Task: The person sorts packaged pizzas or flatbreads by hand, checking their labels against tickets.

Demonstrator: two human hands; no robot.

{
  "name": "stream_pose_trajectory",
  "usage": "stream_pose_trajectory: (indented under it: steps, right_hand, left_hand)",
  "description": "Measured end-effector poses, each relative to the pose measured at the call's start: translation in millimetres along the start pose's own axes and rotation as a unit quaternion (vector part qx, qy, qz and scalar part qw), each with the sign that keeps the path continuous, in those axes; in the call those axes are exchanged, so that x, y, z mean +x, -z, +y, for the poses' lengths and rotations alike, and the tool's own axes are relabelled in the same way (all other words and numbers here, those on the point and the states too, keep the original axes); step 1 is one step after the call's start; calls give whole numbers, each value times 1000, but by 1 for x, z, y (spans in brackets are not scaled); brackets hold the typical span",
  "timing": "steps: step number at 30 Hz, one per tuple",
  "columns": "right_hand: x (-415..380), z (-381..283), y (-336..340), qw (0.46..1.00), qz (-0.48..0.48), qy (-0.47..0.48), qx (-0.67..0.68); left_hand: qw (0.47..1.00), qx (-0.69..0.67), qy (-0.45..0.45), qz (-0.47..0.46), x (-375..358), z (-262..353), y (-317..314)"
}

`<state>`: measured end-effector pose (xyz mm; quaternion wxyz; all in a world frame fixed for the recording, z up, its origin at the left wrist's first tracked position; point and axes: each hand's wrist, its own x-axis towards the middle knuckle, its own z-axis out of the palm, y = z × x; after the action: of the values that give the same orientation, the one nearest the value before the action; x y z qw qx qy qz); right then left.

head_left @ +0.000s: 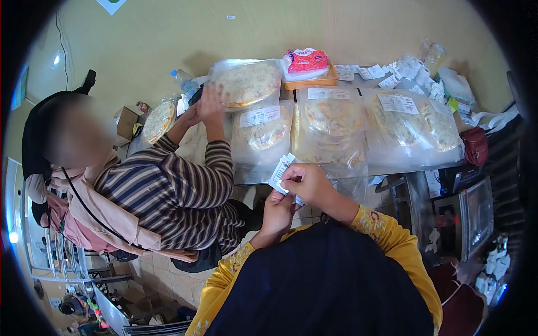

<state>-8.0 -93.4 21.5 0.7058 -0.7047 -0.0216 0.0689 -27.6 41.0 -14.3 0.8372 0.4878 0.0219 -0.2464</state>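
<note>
Fingers point(291, 175) of my right hand point(305, 182) pinch the top edge of a small label point(282, 171), thumb and forefinger closed tight on the paper. My left hand point(278, 211) sits just below it, curled shut on the lower part of the same label, so both hands touch it and each other. I hold the label low in front of my chest, at the near edge of the table point(386, 162), above the tiled floor point(168, 274).

On the table lie bagged pizzas point(330, 120) side by side in clear plastic, most with a white sticker on the bag. One bag point(263, 131) lies just beyond my hands, and a wider one point(409, 126) lies to its right. Behind them a red packet point(305, 60) sits on an orange tray point(311, 83), and loose paper slips point(403, 70) are scattered at the far right corner, near a clear wrapper. A plastic bottle point(182, 80) stands at the far left of the table.

To my left a person in a striped sleeve point(185, 187) reaches both hands point(208, 106) up to another bagged pizza point(246, 84) standing tilted at the back of the table. One more pizza point(158, 120) lies tilted by that person's arm.
</note>
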Motion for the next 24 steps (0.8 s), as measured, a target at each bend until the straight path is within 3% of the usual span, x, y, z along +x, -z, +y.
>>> stream_pose_trajectory:
  steps: [7,15,21,24]
  right_hand:
    - [-3,2,-4,993,43,69,-82]
    - [-5,1,-2,965,57,77,-245]
    - [-6,10,0,974,20,90,-209]
    - [-6,-3,7,985,46,67,-155]
  left_hand:
    - [997,66,-30,34,-2,-11,1]
    - [999,30,-1,29,-5,-7,2]
    - [997,-63,26,23,-6,3,3]
    - [996,-83,36,10,-9,9,10]
